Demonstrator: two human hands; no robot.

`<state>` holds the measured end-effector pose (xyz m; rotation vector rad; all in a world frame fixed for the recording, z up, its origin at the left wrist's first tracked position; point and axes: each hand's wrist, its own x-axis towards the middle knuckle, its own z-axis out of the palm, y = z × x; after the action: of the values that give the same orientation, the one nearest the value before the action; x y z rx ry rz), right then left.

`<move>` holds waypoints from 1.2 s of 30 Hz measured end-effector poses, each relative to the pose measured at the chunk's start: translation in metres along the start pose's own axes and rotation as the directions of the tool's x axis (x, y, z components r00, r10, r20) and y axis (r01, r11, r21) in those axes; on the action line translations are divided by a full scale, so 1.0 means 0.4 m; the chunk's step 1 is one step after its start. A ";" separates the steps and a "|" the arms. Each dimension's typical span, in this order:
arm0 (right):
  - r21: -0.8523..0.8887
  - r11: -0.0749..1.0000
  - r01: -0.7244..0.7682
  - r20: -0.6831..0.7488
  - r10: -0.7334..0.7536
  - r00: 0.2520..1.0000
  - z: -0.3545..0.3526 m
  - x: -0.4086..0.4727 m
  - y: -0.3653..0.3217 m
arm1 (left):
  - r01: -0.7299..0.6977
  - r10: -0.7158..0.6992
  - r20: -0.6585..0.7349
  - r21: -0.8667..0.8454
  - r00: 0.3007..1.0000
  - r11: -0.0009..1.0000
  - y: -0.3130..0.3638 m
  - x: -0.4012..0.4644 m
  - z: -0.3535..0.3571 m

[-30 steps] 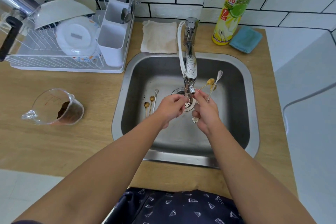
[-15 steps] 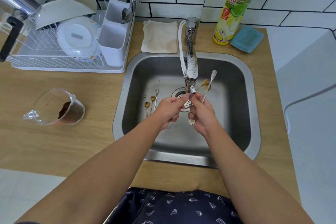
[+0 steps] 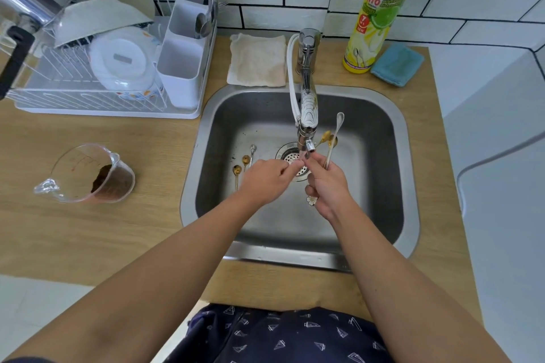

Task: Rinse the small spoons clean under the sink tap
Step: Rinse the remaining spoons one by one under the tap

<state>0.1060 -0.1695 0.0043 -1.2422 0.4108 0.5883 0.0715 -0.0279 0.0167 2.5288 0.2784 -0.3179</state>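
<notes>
My right hand (image 3: 328, 186) grips a bunch of small spoons (image 3: 336, 134) over the steel sink (image 3: 380, 174). Their silver and gold bowls stick up beyond my fingers, just right of the tap spout (image 3: 308, 127), and a flower-shaped handle end (image 3: 311, 200) pokes out below my palm. My left hand (image 3: 265, 178) reaches in from the left, its fingertips pinching at something right under the tap's nozzle, against the right hand's fingers. Three more small spoons (image 3: 244, 163) lie on the sink floor left of the drain (image 3: 292, 159).
A dish rack (image 3: 97, 88) with plates and a cutlery holder stands at the back left. A measuring cup (image 3: 88, 175) with brown residue lies on the wooden counter. A cloth (image 3: 258, 60), a dish soap bottle (image 3: 380, 9) and a blue sponge (image 3: 396, 63) sit behind the sink.
My right hand has brought the held spoons closer to the tap and stood them more upright. My left hand's fingertips stayed under the nozzle.
</notes>
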 end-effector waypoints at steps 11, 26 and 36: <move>0.010 1.000 0.001 -0.082 0.000 0.997 -0.014 0.008 -0.007 | 0.203 -0.180 0.097 -0.588 0.979 0.783 0.033 0.009 -0.011; 0.045 0.999 0.018 -0.139 -0.011 0.990 -0.026 0.014 -0.018 | 0.337 -0.005 0.391 -0.787 0.920 0.517 0.008 0.003 -0.022; -0.002 1.000 0.003 -0.212 -0.003 0.977 -0.012 0.004 -0.026 | 0.093 -0.059 0.086 -0.482 0.995 0.871 0.042 -0.001 -0.001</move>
<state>0.1139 -0.1758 0.0100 -1.3121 0.5865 0.4545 0.0757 -0.0416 0.0256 2.0076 0.3799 -0.3182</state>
